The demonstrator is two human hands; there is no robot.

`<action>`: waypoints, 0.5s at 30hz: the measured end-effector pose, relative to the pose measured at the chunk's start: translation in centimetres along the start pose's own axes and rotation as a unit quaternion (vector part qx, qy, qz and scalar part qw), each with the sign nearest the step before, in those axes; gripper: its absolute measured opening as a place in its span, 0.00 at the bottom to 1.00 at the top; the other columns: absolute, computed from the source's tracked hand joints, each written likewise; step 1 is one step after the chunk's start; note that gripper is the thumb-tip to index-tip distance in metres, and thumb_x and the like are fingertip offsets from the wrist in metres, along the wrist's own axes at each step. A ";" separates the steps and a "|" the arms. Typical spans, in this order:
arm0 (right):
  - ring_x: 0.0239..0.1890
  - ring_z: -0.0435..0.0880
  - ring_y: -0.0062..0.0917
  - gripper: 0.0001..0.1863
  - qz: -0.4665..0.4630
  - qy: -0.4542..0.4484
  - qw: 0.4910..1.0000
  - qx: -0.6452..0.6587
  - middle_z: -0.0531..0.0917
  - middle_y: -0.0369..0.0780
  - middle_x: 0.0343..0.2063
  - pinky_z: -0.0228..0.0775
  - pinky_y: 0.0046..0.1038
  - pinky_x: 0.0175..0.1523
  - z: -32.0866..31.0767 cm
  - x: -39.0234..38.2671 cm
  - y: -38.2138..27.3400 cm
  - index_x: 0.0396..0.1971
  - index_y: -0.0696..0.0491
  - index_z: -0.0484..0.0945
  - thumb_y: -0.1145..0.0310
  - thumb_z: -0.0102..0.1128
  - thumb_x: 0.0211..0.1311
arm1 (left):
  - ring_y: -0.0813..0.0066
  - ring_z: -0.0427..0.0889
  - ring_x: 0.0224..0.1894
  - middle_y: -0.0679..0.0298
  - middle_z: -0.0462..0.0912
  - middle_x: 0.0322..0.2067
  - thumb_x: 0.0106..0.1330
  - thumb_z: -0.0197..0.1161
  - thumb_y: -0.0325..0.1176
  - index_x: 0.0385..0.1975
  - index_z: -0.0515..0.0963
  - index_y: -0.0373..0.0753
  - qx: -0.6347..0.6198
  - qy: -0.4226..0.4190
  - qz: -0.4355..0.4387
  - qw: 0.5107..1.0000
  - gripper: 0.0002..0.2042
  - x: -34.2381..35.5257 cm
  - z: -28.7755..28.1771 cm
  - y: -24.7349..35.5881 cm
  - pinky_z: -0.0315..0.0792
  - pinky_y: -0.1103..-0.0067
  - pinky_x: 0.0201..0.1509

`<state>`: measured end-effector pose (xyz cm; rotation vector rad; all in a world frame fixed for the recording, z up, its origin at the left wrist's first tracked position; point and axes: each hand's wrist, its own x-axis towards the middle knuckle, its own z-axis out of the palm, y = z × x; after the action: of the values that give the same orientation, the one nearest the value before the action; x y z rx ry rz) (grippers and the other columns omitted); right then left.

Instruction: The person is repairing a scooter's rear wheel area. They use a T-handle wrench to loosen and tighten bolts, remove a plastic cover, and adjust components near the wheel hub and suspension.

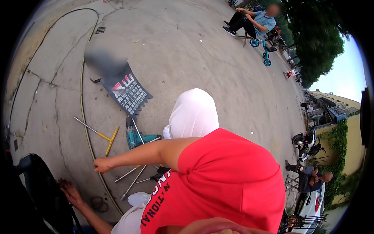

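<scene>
My right hand (102, 165), fingers curled, hovers over the long hose (99, 175); anything inside it is hidden. Lower left, my left hand (71, 191) has its fingers spread beside a black vehicle part (41, 187), contact unclear. Near my right arm lie a teal power drill (130, 136), a yellow-handled T-wrench (110, 141) and several metal tools (133, 184), partly hidden by the arm. A dark printed flap (124, 89) with a blurred upper end lies above the drill. My white-clad knee (193, 113) is right of it.
A seated person (263, 23) in light blue is at the top right beside a teal small-wheeled cycle (265, 50). Another seated person (311, 181) is at the far right, near parked scooters (307, 142) and a white car (311, 206). A drain grate (100, 30) sits in the concrete pavement.
</scene>
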<state>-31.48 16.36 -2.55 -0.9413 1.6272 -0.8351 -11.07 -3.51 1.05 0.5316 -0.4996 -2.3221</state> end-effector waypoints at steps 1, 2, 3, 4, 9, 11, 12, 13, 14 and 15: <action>0.14 0.76 0.29 0.12 0.000 0.003 1.000 0.000 0.78 0.42 0.13 0.69 0.31 0.21 -0.2 0.0 0.0 0.14 0.58 0.77 0.69 0.47 0.46 | 0.69 0.57 0.63 0.61 0.53 0.64 0.69 0.44 0.35 0.63 0.52 0.39 0.019 0.108 0.021 0.994 0.23 -0.2 1.4 -0.1 0.52 0.72 0.63; 0.14 0.76 0.29 0.12 0.004 0.000 1.000 -0.004 0.78 0.42 0.13 0.69 0.31 0.21 -0.4 -0.1 -0.4 0.14 0.58 0.78 0.69 0.47 0.46 | 0.69 0.57 0.63 0.61 0.54 0.63 0.69 0.43 0.35 0.62 0.52 0.39 0.019 0.131 0.029 0.991 0.23 -0.3 2.2 0.0 0.52 0.72 0.64; 0.14 0.76 0.29 0.11 0.008 -0.004 1.000 -0.008 0.77 0.42 0.12 0.68 0.31 0.21 -0.6 -0.3 -0.7 0.13 0.57 0.78 0.70 0.47 0.45 | 0.69 0.57 0.63 0.61 0.54 0.63 0.69 0.43 0.35 0.62 0.53 0.40 0.018 0.155 0.038 0.987 0.22 -0.4 2.9 0.0 0.51 0.71 0.64; 0.14 0.76 0.29 0.11 0.012 -0.009 1.000 -0.012 0.77 0.42 0.12 0.68 0.31 0.21 -0.8 -0.4 -0.9 0.13 0.57 0.78 0.70 0.47 0.45 | 0.69 0.58 0.63 0.60 0.55 0.63 0.69 0.43 0.35 0.62 0.53 0.40 0.017 0.179 0.048 0.983 0.22 -0.5 3.4 0.0 0.51 0.71 0.64; 0.15 0.77 0.29 0.11 0.012 -0.036 0.998 -0.058 0.78 0.42 0.13 0.69 0.30 0.20 0.2 0.6 2.1 0.13 0.57 0.79 0.71 0.47 0.44 | 0.69 0.55 0.64 0.60 0.56 0.63 0.69 0.44 0.33 0.61 0.56 0.38 -0.014 0.236 0.072 0.969 0.21 -0.8 5.9 -0.8 0.48 0.70 0.66; 0.15 0.78 0.28 0.10 0.004 -0.035 0.996 -0.087 0.78 0.42 0.14 0.69 0.30 0.20 1.1 1.0 3.4 0.14 0.56 0.79 0.72 0.47 0.44 | 0.69 0.54 0.65 0.60 0.55 0.63 0.68 0.44 0.32 0.61 0.56 0.37 -0.028 0.242 0.072 0.967 0.21 -0.8 6.0 -0.9 0.47 0.70 0.67; 0.15 0.78 0.28 0.10 -0.002 -0.023 0.995 -0.101 0.79 0.43 0.14 0.69 0.30 0.20 1.4 1.2 4.6 0.14 0.56 0.79 0.72 0.47 0.44 | 0.68 0.54 0.64 0.60 0.55 0.63 0.68 0.44 0.32 0.61 0.56 0.36 -0.029 0.237 0.066 0.969 0.21 -0.8 6.0 -1.2 0.47 0.70 0.67; 0.15 0.78 0.28 0.10 -0.007 -0.012 0.993 -0.115 0.79 0.43 0.14 0.69 0.30 0.20 1.7 1.3 5.8 0.14 0.56 0.79 0.72 0.47 0.44 | 0.68 0.55 0.64 0.60 0.55 0.63 0.68 0.45 0.31 0.61 0.55 0.35 -0.030 0.232 0.060 0.971 0.21 -0.9 5.9 -1.5 0.48 0.70 0.67; 0.19 0.79 0.31 0.10 0.005 -0.023 0.994 -0.104 0.79 0.44 0.16 0.70 0.32 0.24 1.9 1.4 5.5 0.15 0.57 0.79 0.70 0.48 0.43 | 0.68 0.55 0.64 0.59 0.54 0.63 0.68 0.45 0.31 0.61 0.55 0.35 -0.034 0.215 0.062 0.974 0.22 -0.9 4.7 -1.0 0.48 0.70 0.67; 0.22 0.80 0.34 0.10 0.017 -0.037 0.995 -0.095 0.80 0.45 0.17 0.70 0.35 0.28 1.5 1.2 4.8 0.17 0.57 0.79 0.69 0.50 0.42 | 0.68 0.55 0.64 0.59 0.54 0.63 0.68 0.45 0.31 0.61 0.55 0.34 -0.039 0.199 0.067 0.977 0.22 -0.8 3.3 -0.4 0.47 0.70 0.68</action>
<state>-31.02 17.40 -7.63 -1.0615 1.6744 -0.6229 -12.41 -2.07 3.83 0.8725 -0.2421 -2.0260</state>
